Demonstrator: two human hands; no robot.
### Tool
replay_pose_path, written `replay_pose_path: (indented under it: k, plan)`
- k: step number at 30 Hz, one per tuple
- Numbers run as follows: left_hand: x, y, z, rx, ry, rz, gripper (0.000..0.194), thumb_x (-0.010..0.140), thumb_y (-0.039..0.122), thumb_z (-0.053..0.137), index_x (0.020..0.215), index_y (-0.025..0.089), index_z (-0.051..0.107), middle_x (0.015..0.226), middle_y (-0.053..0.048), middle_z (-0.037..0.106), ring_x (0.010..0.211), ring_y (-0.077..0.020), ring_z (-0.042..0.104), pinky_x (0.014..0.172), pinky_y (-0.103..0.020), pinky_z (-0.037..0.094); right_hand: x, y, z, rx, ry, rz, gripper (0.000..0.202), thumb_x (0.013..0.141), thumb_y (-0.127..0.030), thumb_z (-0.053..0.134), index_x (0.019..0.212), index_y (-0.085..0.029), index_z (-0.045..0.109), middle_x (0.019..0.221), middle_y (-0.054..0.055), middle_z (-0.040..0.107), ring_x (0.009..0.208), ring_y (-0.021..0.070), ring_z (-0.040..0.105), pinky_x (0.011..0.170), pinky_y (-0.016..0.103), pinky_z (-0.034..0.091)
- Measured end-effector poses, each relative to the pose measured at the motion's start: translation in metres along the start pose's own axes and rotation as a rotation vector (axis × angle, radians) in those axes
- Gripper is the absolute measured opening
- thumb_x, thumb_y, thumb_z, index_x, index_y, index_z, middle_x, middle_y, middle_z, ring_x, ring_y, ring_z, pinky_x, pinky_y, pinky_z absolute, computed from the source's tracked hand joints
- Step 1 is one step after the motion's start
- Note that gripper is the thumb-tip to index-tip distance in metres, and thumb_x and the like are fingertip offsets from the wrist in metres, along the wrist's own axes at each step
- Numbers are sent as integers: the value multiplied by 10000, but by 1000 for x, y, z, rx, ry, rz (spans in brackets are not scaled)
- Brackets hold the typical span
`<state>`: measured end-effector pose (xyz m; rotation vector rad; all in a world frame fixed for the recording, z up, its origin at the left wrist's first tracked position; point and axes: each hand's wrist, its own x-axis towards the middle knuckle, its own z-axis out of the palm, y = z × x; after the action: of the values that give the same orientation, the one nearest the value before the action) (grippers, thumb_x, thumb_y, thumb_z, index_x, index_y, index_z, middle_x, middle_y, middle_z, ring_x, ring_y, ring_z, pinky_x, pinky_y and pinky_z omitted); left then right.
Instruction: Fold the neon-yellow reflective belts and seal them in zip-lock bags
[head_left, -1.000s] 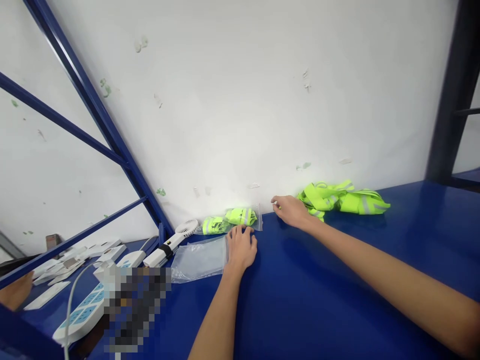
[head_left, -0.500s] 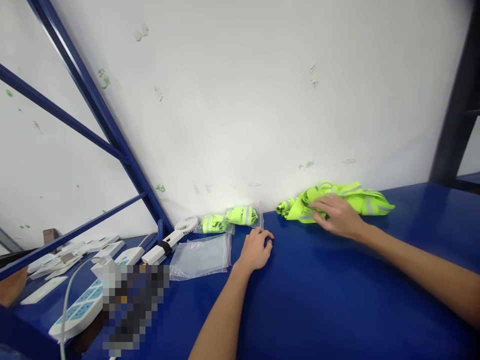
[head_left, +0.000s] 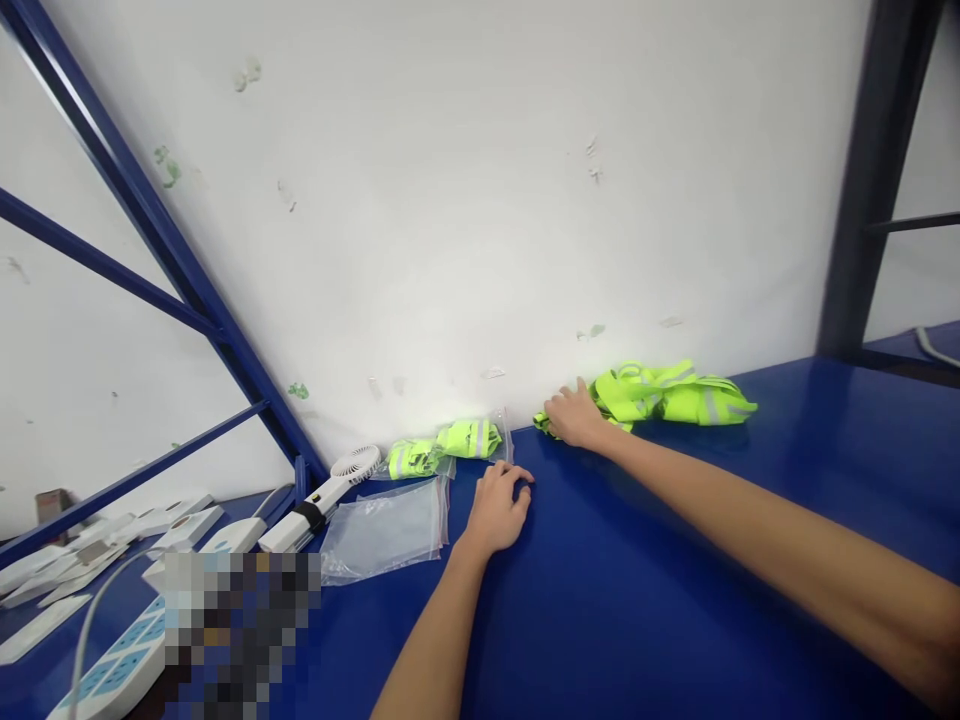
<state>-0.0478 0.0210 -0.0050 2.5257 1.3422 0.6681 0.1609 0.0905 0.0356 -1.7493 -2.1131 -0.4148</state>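
Note:
My right hand (head_left: 574, 412) lies over the left end of a heap of fluorescent yellow reflective vests (head_left: 667, 393) by the wall. Its fingers curl over a rolled vest, most of which is hidden beneath them. My left hand (head_left: 501, 508) rests on the blue table with loosely bent fingers apart, holding nothing. Just behind it, two rolled yellow vests (head_left: 469, 438) sit in clear bags. To its left is a stack of clear zip bags (head_left: 382, 530), flat on the table.
A white handheld fan (head_left: 319, 505) lies left of the bags. Further left are a white power strip (head_left: 124, 660) with a cable and several white boxes (head_left: 187, 525). A blue metal frame (head_left: 187, 270) slants up at left; a dark post (head_left: 862, 200) stands at right.
My right hand has moved left from the middle of the vest heap to its left end. My left hand stays on the table. The view has shifted slightly right.

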Motion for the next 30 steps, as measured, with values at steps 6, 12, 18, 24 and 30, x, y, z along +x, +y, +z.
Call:
replay_pose_path:
  k: [6, 12, 18, 24, 30]
  plan:
    - [2, -5, 4, -308, 182, -41, 515, 922, 320, 428, 1411, 213, 309, 1151, -95, 546, 979, -190, 553, 964, -384, 413, -20, -10, -31, 508, 260, 54, 344, 971, -409, 355, 1084, -166, 570, 947, 88, 692, 824, 214, 626, 731, 306, 457]
    - [1, -3, 2, -404, 252, -66, 570, 944, 423, 408, 1452, 224, 243, 1226, -114, 516, 947, -182, 577, 936, -372, 431, -38, -5, -64, 1133, 555, 115, 390, 930, -503, 429, 1104, -183, 569, 963, 73, 671, 867, 236, 623, 741, 329, 501]
    - [2, -4, 0, -445, 271, -74, 513, 943, 437, 399, 1404, 222, 338, 1166, -97, 556, 974, -187, 580, 936, -366, 431, -29, -3, -133, 1061, 750, -23, 385, 937, -502, 428, 1144, -199, 546, 1086, 97, 642, 1000, 267, 598, 827, 364, 501]
    - [8, 1, -7, -935, 393, -284, 500, 909, 501, 411, 1340, 252, 367, 1067, -77, 603, 892, -195, 641, 782, -339, 502, -57, -21, -155, 781, 413, -339, 306, 953, -382, 427, 1161, -185, 537, 1034, 101, 624, 920, 247, 591, 851, 386, 471]
    - [3, 21, -14, -1360, 270, -206, 575, 849, 554, 483, 1340, 258, 435, 1033, -61, 649, 879, -215, 644, 778, -322, 501, -82, -22, -85, 1295, -250, 66, 409, 858, -404, 605, 1224, -234, 540, 1074, 69, 660, 1012, 242, 617, 853, 348, 516]
